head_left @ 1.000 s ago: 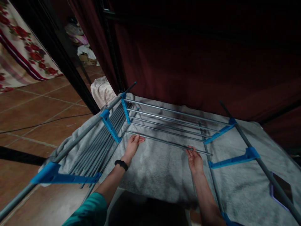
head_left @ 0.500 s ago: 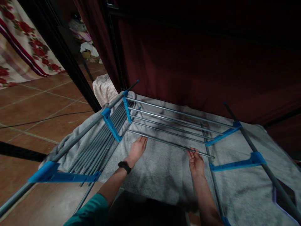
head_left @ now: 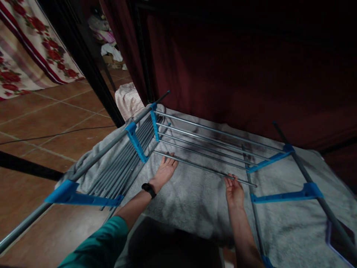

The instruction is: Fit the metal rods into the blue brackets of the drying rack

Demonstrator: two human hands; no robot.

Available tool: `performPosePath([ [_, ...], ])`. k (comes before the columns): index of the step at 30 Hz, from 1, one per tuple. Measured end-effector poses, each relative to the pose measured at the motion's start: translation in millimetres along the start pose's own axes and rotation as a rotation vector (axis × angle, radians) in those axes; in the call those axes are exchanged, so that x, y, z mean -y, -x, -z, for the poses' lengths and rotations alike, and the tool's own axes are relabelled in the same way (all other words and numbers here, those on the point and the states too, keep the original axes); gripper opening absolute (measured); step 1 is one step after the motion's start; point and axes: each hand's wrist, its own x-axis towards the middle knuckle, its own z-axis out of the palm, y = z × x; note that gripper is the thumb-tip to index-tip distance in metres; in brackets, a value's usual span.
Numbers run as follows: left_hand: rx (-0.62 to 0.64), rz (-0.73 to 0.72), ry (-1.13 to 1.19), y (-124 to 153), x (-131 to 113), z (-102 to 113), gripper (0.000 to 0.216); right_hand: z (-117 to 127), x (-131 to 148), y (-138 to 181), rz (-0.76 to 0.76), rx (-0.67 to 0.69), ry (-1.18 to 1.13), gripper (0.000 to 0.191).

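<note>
A grey metal drying rack (head_left: pixel 212 143) with blue plastic brackets (head_left: pixel 136 143) stands over a grey towel (head_left: pixel 189 197). My left hand (head_left: pixel 165 172), with a black band at the wrist, lies flat on the towel with fingers stretched, its tips under the nearest rail. My right hand (head_left: pixel 234 190) rests open on the towel just below the right end of that same rail (head_left: pixel 203 168), fingertips touching it. Neither hand holds anything.
A folded side wing of rails (head_left: pixel 117 175) slopes down at left. A dark red curtain (head_left: pixel 237 74) hangs behind. Brown floor tiles (head_left: pixel 50 123), a cable, a flowered cloth (head_left: pixel 25 52) and a pale striped bundle (head_left: pixel 128 99) lie at left. A dark phone-like slab (head_left: pixel 341 238) sits at right.
The view has shifted, so the rack sits further right in the frame. My left hand slid forward, fingertips now under the nearest rail. My right hand has hardly moved.
</note>
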Motion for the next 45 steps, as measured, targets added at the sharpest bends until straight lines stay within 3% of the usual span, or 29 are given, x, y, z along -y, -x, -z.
performPosePath([
  [7,-0.03,0.027,-0.007,-1,1,0,0.04,-3,2,2,-0.005,-0.008,-0.019,0.012],
  [12,-0.069,0.144,0.118,1,5,-2,0.044,-3,3,3,-0.012,0.01,-0.029,0.01],
  [15,-0.155,0.293,0.409,0,9,0,0.039,-3,2,3,-0.018,0.028,-0.036,0.006],
  [20,-0.376,0.767,1.255,-7,15,2,0.02,-4,1,2,-0.037,0.028,-0.077,0.009],
  [28,-0.408,0.973,1.717,-12,16,13,0.012,-12,2,8,-0.032,0.016,-0.126,0.013],
  [32,-0.495,1.199,1.961,-17,16,23,0.013,-18,4,12,-0.037,0.024,-0.092,0.012],
  [35,-0.498,1.275,1.98,-20,15,29,0.019,-22,7,12,-0.033,0.041,-0.063,0.013],
  [45,-0.475,1.318,1.944,-20,11,37,0.03,-24,27,-2,-0.036,-0.04,-0.08,0.007],
])
